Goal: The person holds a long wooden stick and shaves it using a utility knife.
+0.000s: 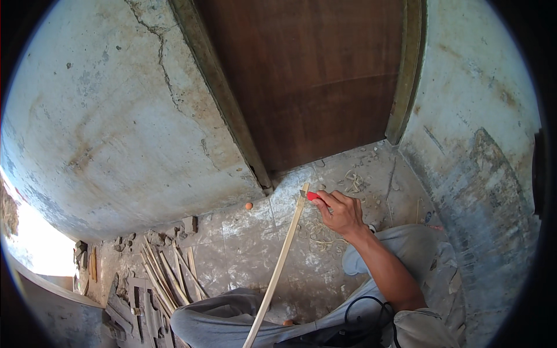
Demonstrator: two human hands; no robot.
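Note:
My right hand (341, 214) is closed around a small knife with a red handle (313, 196). Its short metal blade (303, 193) lies against the upper end of a long, pale strip of wood or bamboo (281, 259). The strip slants down between my legs and leaves the picture at the lower edge, so its near end is hidden. My left hand does not show.
Split strips (168, 272) lie in a heap at the left, by dark wooden pieces (145, 307). Curled shavings (354, 182) and a small orange ball-like thing (249, 206) are on the dusty floor. Ahead stand a brown door (313, 81) and a cracked wall (127, 116).

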